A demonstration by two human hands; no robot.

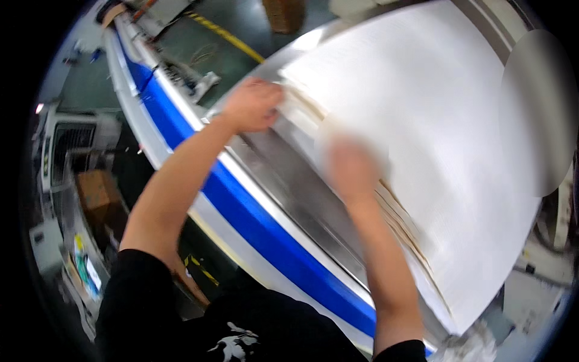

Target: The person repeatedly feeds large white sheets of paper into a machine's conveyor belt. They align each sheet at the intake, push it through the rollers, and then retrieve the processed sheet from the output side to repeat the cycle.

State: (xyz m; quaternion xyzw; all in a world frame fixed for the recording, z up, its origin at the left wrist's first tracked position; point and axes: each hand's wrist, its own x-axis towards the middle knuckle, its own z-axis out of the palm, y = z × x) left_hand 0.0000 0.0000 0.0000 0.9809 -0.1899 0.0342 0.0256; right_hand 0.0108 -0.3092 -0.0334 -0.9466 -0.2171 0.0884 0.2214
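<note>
Black T-shirt [271, 320] fabric fills the bottom centre. Fingers curled, the left hand [253, 105] is at the left corner of the white sheet stack [434, 114], upper right; the right hand [353, 166] blurs over its near edge. Whether either grips, I cannot tell.

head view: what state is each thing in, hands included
left hand: fingers curled at the corner of the white sheets; grip unclear
right hand: blurred, over the sheets' near edge; grip unclear
white sheets: stacked, layers uneven along the near edge
metal surface: partly covered by the sheets
clear plastic: crumpled, cut off by the picture's rim
yellow floor tape: laid in a line on the floor
</note>
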